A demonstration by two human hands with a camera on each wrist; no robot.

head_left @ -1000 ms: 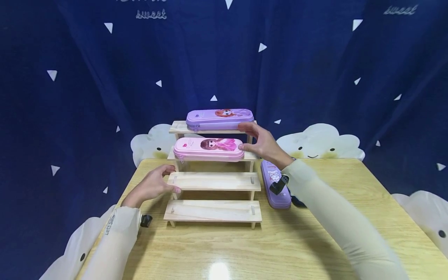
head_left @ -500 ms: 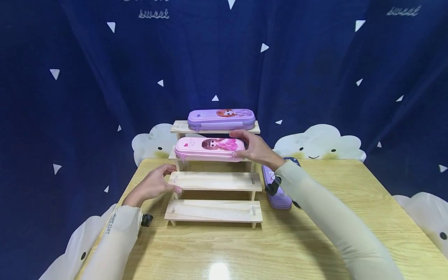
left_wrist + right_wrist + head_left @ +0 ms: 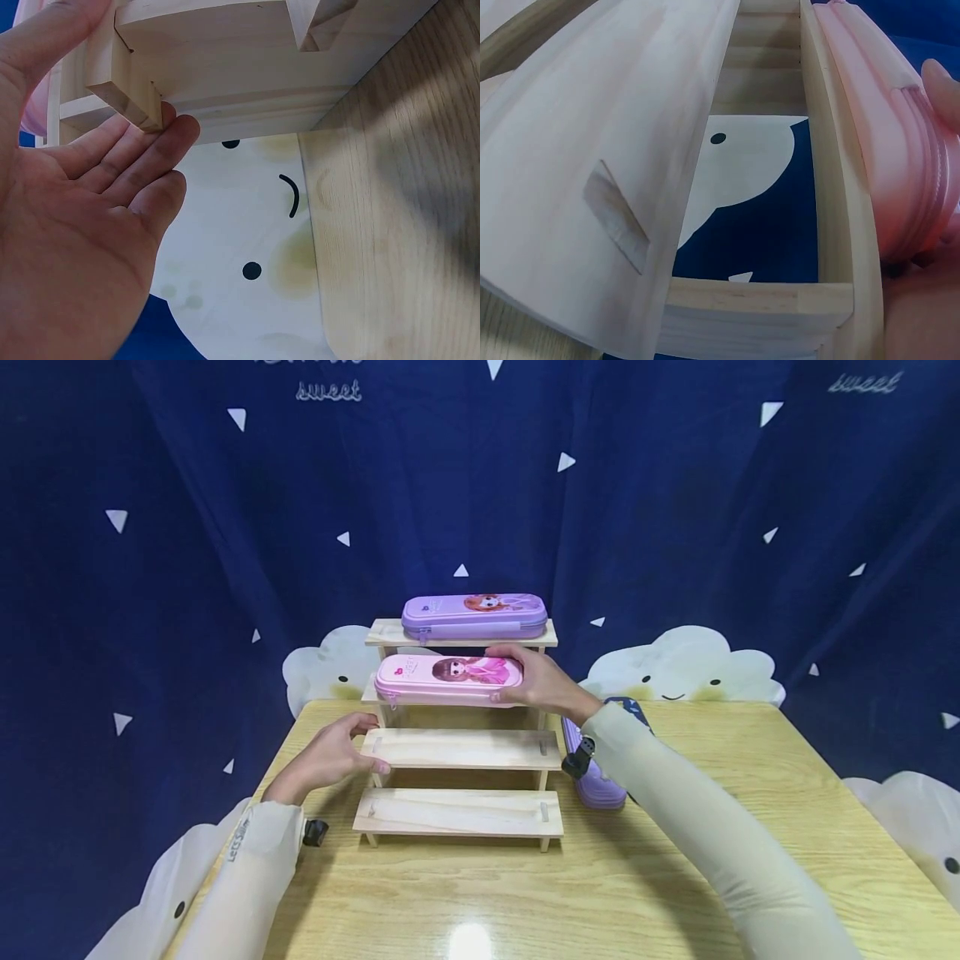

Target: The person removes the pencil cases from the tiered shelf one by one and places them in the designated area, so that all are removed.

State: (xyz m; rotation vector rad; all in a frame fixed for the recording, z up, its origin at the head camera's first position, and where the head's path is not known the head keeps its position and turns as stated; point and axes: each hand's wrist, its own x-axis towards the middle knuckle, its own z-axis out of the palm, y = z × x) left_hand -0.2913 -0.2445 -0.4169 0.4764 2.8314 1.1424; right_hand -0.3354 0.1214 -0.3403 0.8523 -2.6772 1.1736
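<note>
the right hand [image 3: 547,683] holds the right end of the pink zip case [image 3: 442,681] in a narrow grip, thumb at the front and fingers behind. that case lies along the second step from the top of the wooden rack [image 3: 461,748], its printed lid facing up. the left hand [image 3: 328,756] grips the left end of the step below, thumb at the front edge, fingers reaching behind. a lilac zip case [image 3: 474,618] lies on the top step. on the table [image 3: 465,893], right of the rack, a purple case [image 3: 600,787] sits beside a dark item [image 3: 628,707], both partly hidden by the right sleeve [image 3: 697,810].
</note>
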